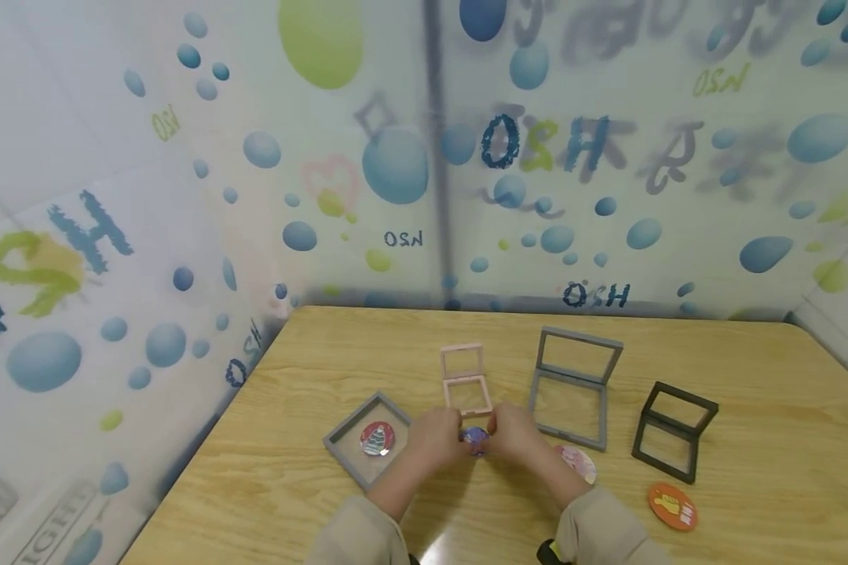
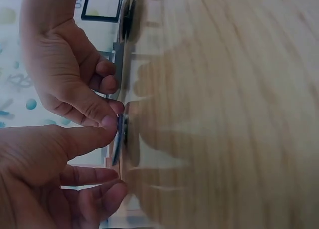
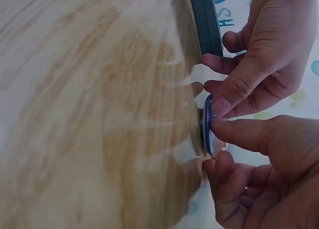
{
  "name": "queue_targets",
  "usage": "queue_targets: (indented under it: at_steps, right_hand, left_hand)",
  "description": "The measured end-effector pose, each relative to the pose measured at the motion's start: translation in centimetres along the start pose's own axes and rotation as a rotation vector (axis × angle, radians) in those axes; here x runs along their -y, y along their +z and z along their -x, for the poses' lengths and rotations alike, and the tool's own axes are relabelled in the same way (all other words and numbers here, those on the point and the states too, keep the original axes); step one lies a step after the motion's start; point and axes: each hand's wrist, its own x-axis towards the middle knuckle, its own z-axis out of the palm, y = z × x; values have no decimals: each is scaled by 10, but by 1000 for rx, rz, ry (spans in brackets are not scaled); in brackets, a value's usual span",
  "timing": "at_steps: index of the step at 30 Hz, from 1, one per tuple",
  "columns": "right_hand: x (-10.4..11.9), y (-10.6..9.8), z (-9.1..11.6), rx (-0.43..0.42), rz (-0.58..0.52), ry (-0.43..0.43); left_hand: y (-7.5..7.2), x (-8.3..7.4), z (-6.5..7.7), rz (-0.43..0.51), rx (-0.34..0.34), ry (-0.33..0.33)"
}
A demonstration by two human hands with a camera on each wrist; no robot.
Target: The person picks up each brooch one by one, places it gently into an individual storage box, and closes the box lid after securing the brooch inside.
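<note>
A round purple-blue badge is between both hands, edge-on and close to the wooden table in the wrist views. My left hand pinches one side of it, with the thumb on its face. From the other side my right hand pinches it too, and the two thumbs almost meet on the badge. Just beyond the fingers stands a small pink hinged frame, its lid raised. Left of the left hand lies a grey square frame with a red tree badge inside its border.
A larger grey hinged frame stands with raised lid right of the right hand. Farther right is a black hinged frame, also raised. A pink badge lies by the right forearm, and an orange thumbs-up badge nearer the front right.
</note>
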Motion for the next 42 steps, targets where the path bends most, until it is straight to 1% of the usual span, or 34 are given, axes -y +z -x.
queue_targets:
  at_steps: [6, 9, 13, 15, 18, 20, 25, 27, 30, 34, 37, 42]
  right_hand:
    - [-2, 2, 1, -19, -49, -18]
    - [-2, 2, 2, -14, -64, -13]
    - [-1, 2, 2, -10, -95, 6]
    - [-1, 2, 1, -9, -120, 19]
    - [-1, 2, 0, -9, -171, 35]
    - [-1, 3, -2, -10, -242, 54]
    - [-3, 3, -12, -20, -427, 95]
    - [-3, 3, -17, -33, -451, 108]
    - [-3, 2, -24, -60, -457, 140]
    - [-3, 1, -34, -100, -452, 168]
    - [-2, 1, -40, -117, -465, 189]
    - [-3, 2, -48, -132, -507, 237]
  left_hand:
    - [3, 3, 1, 158, 34, -11]
    - [2, 2, 1, 201, 40, -27]
    - [1, 2, 0, 237, 23, -53]
    - [2, 3, 0, 270, 6, -62]
    - [2, 4, -2, 366, -28, -76]
    - [1, 6, -4, 447, -48, -95]
    - [-6, 8, -13, 664, -68, -183]
    - [-8, 9, -17, 733, -81, -215]
    - [-9, 10, -25, 796, -115, -264]
    - [-8, 12, -35, 778, -188, -317]
    - [-8, 14, -42, 735, -237, -335]
    - [-5, 13, -52, 683, -282, -347]
